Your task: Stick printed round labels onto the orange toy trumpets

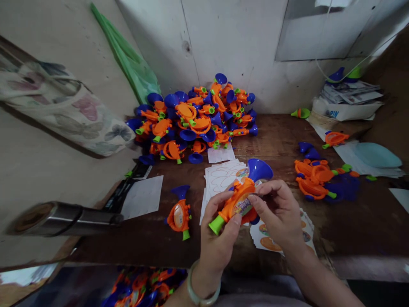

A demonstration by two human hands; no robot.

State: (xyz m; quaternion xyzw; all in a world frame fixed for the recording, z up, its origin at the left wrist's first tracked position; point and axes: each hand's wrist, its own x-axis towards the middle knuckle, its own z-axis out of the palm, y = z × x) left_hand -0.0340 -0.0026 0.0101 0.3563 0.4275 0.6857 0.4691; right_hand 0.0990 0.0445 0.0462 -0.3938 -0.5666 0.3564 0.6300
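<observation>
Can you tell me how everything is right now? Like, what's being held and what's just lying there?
Left hand, gripping a toy trumpet
Toy trumpet, held up, tilted
Right hand, touching the toy trumpet
Second toy trumpet, lying down
Heap of toy trumpets, piled up
Sheets of round stickers, spread out

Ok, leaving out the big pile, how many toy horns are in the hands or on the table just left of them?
Toy horn in the left hand and right hand: 1
Toy horn on the wooden table: 1
Total: 2
</observation>
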